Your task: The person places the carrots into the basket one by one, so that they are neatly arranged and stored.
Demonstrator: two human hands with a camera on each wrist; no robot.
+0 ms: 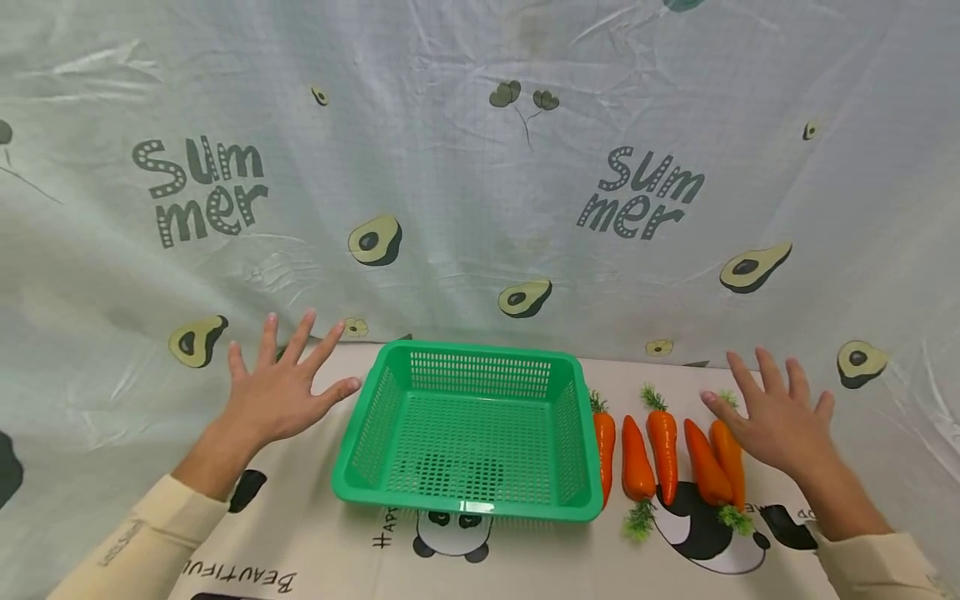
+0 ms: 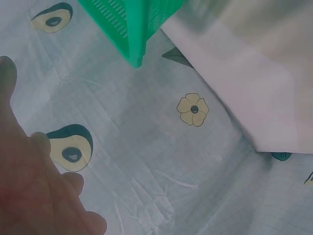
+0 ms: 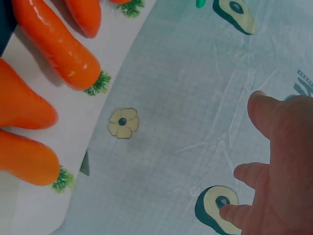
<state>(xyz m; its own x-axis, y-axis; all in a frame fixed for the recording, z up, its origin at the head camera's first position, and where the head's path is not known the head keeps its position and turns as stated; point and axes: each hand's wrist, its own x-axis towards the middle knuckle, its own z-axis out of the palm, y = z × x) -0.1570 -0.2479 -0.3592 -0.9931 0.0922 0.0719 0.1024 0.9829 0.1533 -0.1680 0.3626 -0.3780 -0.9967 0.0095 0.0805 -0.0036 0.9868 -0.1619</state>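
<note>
A green plastic basket with perforated walls stands on the table, with nothing inside it. To its right lie several orange carrots with green tufts, some pointing away and some toward me; the leftmost carrot is partly hidden by the basket's rim. My left hand is held with spread, straight fingers at the basket's left side, holding nothing. Beyond the rightmost carrot, my right hand is also spread and holds nothing. In the right wrist view, carrots lie to the left of that hand.
A pale cloth curtain printed with avocados and lettering hangs behind the table. The light table cover bears printed panda faces and words. A dark object's edge shows at the bottom left of the head view.
</note>
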